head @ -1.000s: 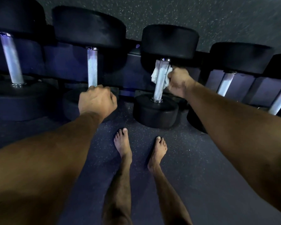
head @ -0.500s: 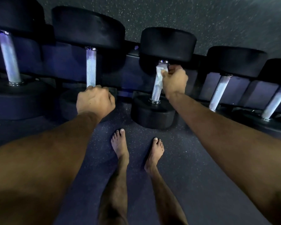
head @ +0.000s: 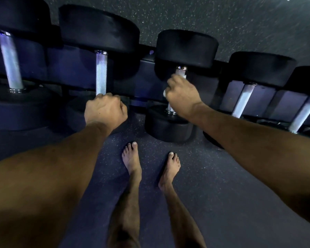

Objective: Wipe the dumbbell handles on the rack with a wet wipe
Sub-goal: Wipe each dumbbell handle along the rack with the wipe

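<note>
Dumbbell handle point(head: 181, 71) on rack point(head: 147, 63), third from left, wrapped by right grip point(head: 182, 97) curled tight, wipe point(head: 165, 93) pinched against metal. Left grip point(head: 104, 110) fisted round lower end of neighbouring handle point(head: 101, 72). Bare feet point(head: 132, 158) on floor point(head: 222, 194).

Bare forearms, bare legs, bare feet point(head: 132, 158), no sleeves

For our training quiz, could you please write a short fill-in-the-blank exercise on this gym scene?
1. The right hand wraps a white ____ around a dumbbell handle.
2. The left hand grips the handle of the dumbbell on its ____ side.
3. The person's feet are ____.

Missing words: wipe; left; bare
</note>
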`<state>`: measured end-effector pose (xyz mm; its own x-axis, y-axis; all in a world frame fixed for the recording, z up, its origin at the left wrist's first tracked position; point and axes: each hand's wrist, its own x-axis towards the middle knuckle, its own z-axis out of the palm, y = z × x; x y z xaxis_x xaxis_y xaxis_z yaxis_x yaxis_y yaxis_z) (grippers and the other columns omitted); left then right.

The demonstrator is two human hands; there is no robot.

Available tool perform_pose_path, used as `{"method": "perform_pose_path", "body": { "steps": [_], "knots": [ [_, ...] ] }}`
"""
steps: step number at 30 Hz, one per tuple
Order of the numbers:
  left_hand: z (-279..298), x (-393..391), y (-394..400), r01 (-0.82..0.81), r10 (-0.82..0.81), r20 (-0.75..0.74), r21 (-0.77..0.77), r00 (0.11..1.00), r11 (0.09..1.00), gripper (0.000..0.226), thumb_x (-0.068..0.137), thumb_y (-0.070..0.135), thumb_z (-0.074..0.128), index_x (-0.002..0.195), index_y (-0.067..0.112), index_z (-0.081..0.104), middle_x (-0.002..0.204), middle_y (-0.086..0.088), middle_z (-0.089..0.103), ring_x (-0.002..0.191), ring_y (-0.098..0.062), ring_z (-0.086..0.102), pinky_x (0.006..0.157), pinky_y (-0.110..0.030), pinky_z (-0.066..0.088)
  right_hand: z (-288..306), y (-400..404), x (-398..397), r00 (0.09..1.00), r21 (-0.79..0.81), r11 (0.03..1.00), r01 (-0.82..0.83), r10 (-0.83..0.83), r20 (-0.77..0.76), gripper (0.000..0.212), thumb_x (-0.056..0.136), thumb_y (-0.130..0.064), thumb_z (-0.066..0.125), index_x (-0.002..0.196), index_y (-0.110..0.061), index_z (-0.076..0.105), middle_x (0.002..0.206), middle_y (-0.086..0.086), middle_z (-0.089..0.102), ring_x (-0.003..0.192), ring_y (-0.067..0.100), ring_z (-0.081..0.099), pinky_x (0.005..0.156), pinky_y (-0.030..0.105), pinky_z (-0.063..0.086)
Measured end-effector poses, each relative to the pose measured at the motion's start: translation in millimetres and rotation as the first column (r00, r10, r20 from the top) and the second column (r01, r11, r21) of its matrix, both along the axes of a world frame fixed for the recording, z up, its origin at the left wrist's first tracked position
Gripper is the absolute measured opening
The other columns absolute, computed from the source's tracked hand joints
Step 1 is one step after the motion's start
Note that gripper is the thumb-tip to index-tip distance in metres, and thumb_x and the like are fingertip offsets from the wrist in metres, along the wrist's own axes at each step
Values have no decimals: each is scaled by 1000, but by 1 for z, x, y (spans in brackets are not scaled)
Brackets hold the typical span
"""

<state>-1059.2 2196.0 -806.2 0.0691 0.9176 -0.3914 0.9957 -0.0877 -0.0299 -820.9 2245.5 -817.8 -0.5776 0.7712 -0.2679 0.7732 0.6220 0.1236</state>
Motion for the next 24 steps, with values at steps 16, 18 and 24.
{"method": "perform_pose_path", "body": {
  "steps": [16,18,24],
  "knots": [
    [-1,0,-1,-7,7,-2,13,1000,1000,29,90,31,48,83,11,67,80,-7,63,79,-32,61,57,-33,34,-1,-3,-39,774,-424,903,-65,314,549,41,102,-27,37,138,-19,55,140,3,55,130,27,46,110,40,27],
    [0,0,-1,-12,12,2,11,1000,1000,28,90,31,48,83,11,67,81,-7,63,79,-32,61,57,-33,34,3,2,-40,786,-438,897,-54,309,535,41,102,-28,38,139,-19,53,142,4,53,132,27,45,113,42,23],
    [0,0,-1,-6,6,13,6,1000,1000,28,90,31,48,84,10,66,81,-8,63,80,-33,61,58,-33,35,10,39,-39,813,-379,925,35,195,549,38,104,-34,40,135,-19,57,139,2,56,130,26,48,108,41,30]
  ]
}}
